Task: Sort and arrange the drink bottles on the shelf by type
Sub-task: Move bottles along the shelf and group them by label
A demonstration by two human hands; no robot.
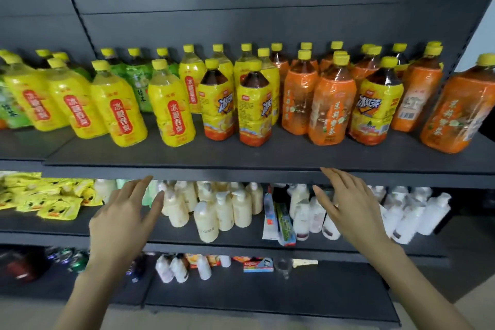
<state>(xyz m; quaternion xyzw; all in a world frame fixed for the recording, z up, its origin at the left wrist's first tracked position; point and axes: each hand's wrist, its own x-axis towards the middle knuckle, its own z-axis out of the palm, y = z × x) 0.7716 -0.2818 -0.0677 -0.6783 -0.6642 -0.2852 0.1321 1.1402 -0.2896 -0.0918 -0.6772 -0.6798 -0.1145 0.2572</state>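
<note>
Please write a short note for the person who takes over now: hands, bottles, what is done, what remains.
Left hand and right hand: both open, holding nothing, below the shelf edge.
Front row: yellow bottles on the left, iced tea bottles in the middle, orange bottles on the right; green bottles behind.
Done: mostly grouped.
Remaining: one stray iced tea bottle stands among the orange ones; probably move it.

Yellow bottle (171, 111) reads 冰糖雪梨 — dark-tea bottle (375, 115) reads 冰红茶.
</note>
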